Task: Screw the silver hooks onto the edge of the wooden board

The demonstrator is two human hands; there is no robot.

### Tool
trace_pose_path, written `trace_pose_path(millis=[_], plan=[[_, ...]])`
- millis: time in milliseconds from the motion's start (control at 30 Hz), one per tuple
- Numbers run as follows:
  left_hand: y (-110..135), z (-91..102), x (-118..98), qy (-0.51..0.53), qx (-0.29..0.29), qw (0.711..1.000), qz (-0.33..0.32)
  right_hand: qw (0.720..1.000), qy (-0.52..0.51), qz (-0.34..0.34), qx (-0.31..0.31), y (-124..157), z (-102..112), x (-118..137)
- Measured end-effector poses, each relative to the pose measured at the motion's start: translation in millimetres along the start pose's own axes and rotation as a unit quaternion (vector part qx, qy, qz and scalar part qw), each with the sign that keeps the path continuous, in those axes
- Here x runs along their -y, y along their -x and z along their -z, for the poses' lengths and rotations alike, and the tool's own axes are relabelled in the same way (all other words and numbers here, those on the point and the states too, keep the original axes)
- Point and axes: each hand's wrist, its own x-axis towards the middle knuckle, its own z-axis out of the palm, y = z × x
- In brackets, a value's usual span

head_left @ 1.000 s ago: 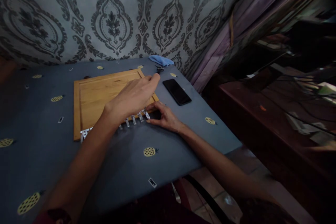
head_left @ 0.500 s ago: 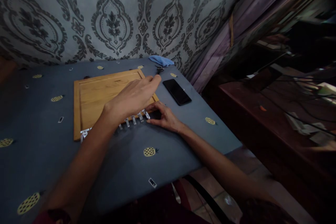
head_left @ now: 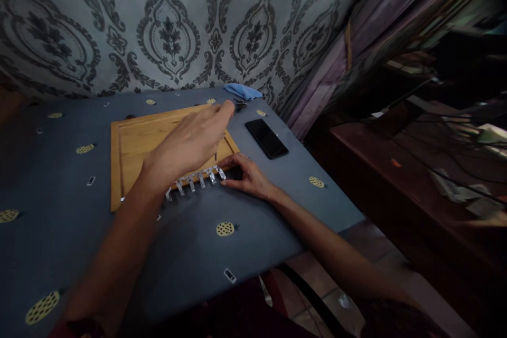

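Observation:
A framed wooden board (head_left: 148,140) lies on the table with a silvery metal hook rail (head_left: 197,175) along its near edge; several hooks stick out towards me. Over the board's right half, my left hand (head_left: 190,134) is closed, thumb uppermost. A thin shaft (head_left: 216,157), like that of a screwdriver, shows below it, pointing down near the rail's right end. The handle is hidden inside the fist. My right hand (head_left: 247,177) pinches around the rail's right end at the board's near right corner, thumb beside the last hook. My left forearm covers the rail's left part.
Right of the board a black phone (head_left: 266,138) lies flat. Behind it are a small dark bunch of keys or similar (head_left: 240,105) and a blue cloth (head_left: 243,91). A patterned curtain hangs behind the table (head_left: 273,227). At right stands a reddish-brown desk (head_left: 364,142) with cables and papers.
My left hand has shifted left and turned slightly, so more of the hook rail and the thin shaft now show. My right hand has stayed in place.

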Motion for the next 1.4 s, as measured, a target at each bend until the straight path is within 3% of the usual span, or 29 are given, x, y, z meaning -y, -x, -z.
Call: trace_pose_path(millis=[133, 367, 1067, 1400], plan=[[1.2, 3.8, 0.4, 0.014, -0.012, 1.000, 0.009, 1.000, 0.002, 0.001, 0.003, 0.5, 0.3, -0.5], [-1.3, -2.2, -2.0, -0.030, 0.019, 0.999, -0.009, 1.000, 0.010, -0.002, 0.002, -0.1, 0.4, 1.3], [0.1, -6.8, -7.1, 0.019, 0.030, 0.999, -0.038, 1.000, 0.011, -0.014, -0.008, 1.6, -0.1, -2.0], [-2.2, -3.4, -17.4, 0.038, 0.063, 0.997, -0.008, 1.000, 0.017, -0.016, -0.012, 3.6, -0.3, -2.7]])
